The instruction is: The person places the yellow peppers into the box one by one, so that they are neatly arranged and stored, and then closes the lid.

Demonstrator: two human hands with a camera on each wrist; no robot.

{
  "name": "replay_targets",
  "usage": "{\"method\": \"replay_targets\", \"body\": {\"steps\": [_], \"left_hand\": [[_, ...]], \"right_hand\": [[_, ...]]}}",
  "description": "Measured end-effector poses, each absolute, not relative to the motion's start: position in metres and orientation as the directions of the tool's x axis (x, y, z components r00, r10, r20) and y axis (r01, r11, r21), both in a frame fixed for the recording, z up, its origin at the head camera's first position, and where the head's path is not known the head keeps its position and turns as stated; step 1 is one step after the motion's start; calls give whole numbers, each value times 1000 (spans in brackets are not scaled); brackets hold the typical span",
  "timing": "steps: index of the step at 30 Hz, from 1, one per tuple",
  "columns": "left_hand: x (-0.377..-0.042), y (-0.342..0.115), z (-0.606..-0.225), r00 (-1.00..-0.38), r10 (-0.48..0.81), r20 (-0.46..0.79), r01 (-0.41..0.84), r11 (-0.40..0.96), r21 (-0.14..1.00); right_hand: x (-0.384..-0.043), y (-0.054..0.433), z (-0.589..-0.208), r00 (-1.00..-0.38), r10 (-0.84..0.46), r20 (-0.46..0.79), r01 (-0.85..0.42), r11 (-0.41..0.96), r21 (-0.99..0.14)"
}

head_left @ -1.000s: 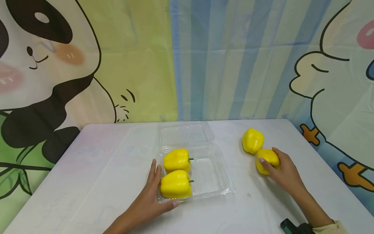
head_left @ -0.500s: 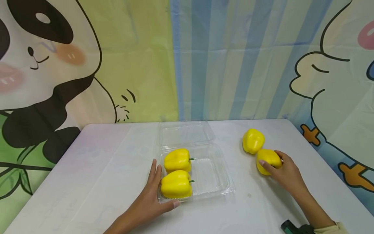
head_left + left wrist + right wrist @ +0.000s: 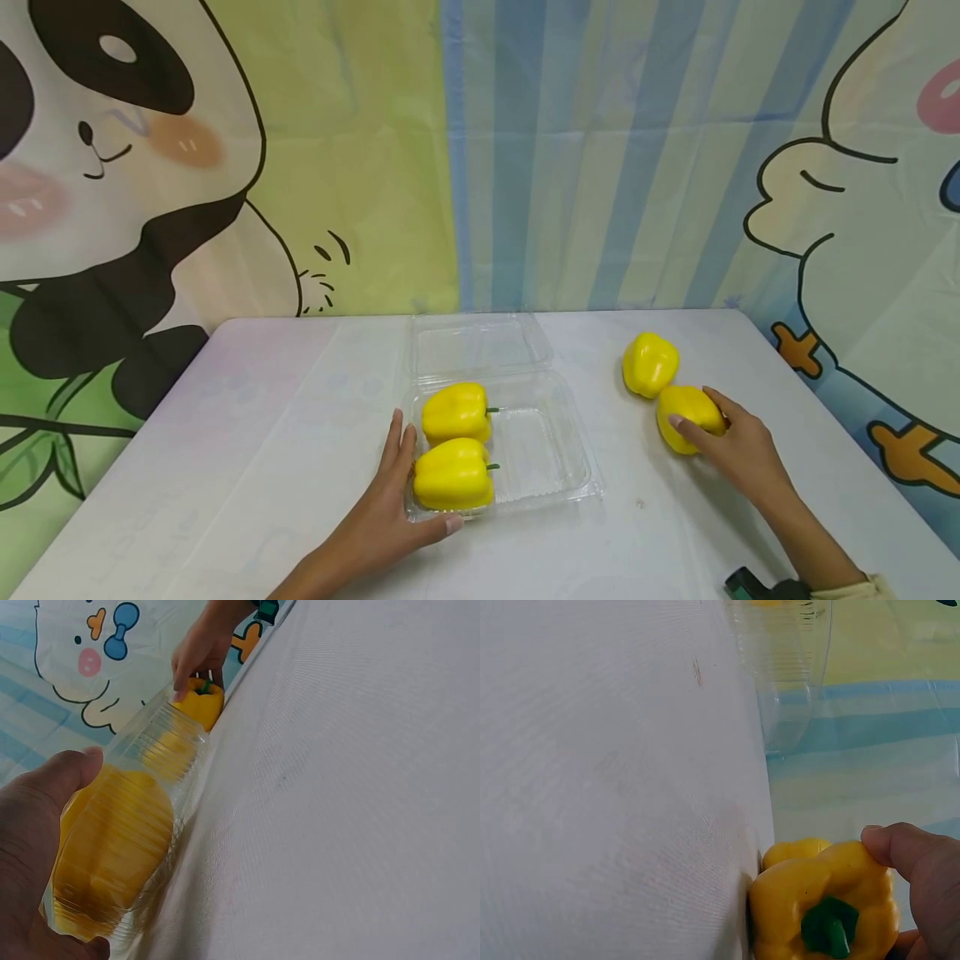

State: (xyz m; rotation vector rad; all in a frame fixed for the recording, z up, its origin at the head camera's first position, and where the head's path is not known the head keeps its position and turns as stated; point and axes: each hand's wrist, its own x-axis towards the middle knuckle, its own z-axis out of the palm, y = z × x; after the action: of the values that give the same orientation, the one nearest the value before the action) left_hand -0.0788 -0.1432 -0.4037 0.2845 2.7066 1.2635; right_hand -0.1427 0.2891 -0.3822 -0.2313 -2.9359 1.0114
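"How does the left hand (image 3: 386, 508) lie?"

"Fingers spread and nearly straight along the side of the clear container (image 3: 543, 454), thumb along the edge nearest the wrist. It grips no pepper; presumably it steadies the light plastic."

"And the right hand (image 3: 738, 450)?"

"Partly closed, with the gripped pepper (image 3: 686, 421) between thumb and fingers. The green stem (image 3: 831, 928) faces back towards the wrist, so the hold falls on the smooth flanks, probably the surer place."

"Is that pepper off the table (image 3: 300, 442)?"

"One cannot tell. The loose pepper (image 3: 649, 365) sits just past it, beyond the right hand's fingertips."

"What about the other two?"

"The near pepper (image 3: 452, 475) and far pepper (image 3: 454, 412) lie side by side in the container, just inside the left hand's fingers, stems pointing towards the right hand. That makes a neat row along the wall. The lid (image 3: 483, 346) lies folded back beyond both, presumably to leave the top reachable."
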Motion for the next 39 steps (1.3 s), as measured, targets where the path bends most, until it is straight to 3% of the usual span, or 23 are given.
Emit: {"method": "replay_targets", "body": {"steps": [11, 24, 39], "left_hand": [[-78, -143, -406, -971, 237, -29, 130, 627, 768], [-77, -143, -405, -974, 226, -30, 124, 636, 761], [-78, -144, -405, -972, 231, -33, 125, 637, 761]], "right_hand": [[-141, 289, -380, -989, 144, -42, 139, 773, -619], [-134, 288, -365, -971, 176, 164, 29, 764, -645], [-136, 279, -356, -989, 60, 132, -57, 675, -736]]}}
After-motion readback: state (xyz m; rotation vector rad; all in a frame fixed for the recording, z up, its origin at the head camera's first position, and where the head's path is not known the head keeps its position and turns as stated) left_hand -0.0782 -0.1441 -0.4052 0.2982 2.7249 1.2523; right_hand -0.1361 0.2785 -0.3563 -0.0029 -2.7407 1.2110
